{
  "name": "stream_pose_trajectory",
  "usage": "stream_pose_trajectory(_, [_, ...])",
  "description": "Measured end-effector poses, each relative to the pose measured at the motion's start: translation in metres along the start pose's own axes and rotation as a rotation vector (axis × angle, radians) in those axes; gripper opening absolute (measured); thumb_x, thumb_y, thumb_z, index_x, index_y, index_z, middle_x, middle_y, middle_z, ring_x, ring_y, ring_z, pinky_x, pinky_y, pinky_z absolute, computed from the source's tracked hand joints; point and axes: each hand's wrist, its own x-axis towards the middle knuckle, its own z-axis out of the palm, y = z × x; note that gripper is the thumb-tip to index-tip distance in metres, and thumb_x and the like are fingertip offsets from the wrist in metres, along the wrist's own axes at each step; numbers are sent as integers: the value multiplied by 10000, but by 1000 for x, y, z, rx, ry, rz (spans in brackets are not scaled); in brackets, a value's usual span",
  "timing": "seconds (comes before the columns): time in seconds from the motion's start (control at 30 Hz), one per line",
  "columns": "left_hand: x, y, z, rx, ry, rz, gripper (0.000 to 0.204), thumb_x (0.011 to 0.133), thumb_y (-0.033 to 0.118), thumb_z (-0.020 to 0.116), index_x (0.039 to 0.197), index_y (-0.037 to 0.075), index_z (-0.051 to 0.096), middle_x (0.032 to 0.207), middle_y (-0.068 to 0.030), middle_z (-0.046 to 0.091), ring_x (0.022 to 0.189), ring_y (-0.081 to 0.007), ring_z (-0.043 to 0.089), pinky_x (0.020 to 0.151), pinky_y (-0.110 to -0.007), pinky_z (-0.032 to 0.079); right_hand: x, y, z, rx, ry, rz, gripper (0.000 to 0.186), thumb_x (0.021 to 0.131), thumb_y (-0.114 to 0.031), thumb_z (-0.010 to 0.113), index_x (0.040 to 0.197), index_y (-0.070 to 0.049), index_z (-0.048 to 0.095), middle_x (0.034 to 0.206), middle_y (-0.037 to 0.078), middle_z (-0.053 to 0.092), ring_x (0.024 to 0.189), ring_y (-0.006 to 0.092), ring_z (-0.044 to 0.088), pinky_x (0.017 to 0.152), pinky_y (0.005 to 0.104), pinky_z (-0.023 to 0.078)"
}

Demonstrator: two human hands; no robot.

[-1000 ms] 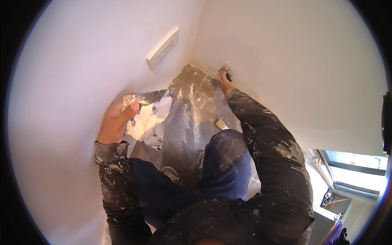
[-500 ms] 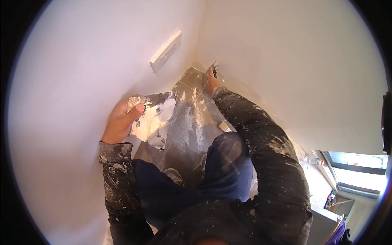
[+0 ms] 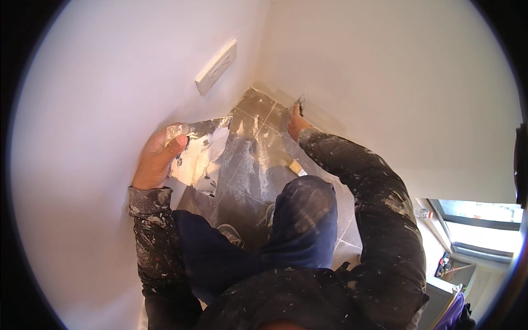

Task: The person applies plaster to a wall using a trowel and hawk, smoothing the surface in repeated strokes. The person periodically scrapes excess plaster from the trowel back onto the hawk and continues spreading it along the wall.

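My left hand [image 3: 149, 165] is closed on a flat metal putty plate [image 3: 219, 132], thumb on top. White putty [image 3: 199, 157] covers much of its face, with dark smears near the far edge. My right arm reaches out to the foot of the right wall [image 3: 385, 99]. There my right hand [image 3: 297, 124] grips a putty knife [image 3: 301, 103], its thin blade seen nearly edge-on against the wall. Most of the fingers on that hand are hidden from above. A damp-looking darker band [image 3: 324, 116] runs along the bottom of this wall.
A white socket plate [image 3: 216, 67] is on the left wall [image 3: 82, 137]. Between the walls, grey floor tiles [image 3: 236, 179] carry white smears. A brush [image 3: 297, 168] lies by my right knee [image 3: 308, 201]. At far right are a window [image 3: 481, 224] and a clear bottle [image 3: 425, 213].
My right hand and the putty knife have shifted right along the base of the right wall, away from the corner. The left hand still holds the plate, slightly further left in view.
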Motion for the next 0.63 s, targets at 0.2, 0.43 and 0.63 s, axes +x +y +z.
stream_pose_trajectory(0.2, [0, -2, 3, -48, 15, 40, 398, 918, 283, 643, 1167, -17, 566, 1068, -88, 649, 959, -150, 620, 871, -301, 488, 85, -2, 6, 10, 134, 154, 435, 938, -284, 450, 1275, -31, 557, 1391, 185, 463, 1356, 408, 331, 1100, 642, 186])
stream_pose_trajectory(0.43, [3, -2, -2, -10, 14, -14, 401, 918, 292, 640, 1159, -20, 565, 1053, -77, 644, 951, -140, 606, 855, -291, 480, 56, -25, 160, 522, 638, 438, 523, 944, -257, 426, 1392, 13, 431, 1495, 204, 339, 1412, 371, 254, 1149, 620, 120])
stream_pose_trajectory(0.63, [2, 0, 2, 22, 30, 20, 436, 897, 305, 668, 1175, -13, 559, 1062, -72, 636, 958, -142, 599, 864, -283, 470, -21, 6, -5, 64, 52, 51, 479, 915, -219, 469, 1262, 103, 542, 1375, 256, 484, 1343, 421, 375, 1106, 681, 184])
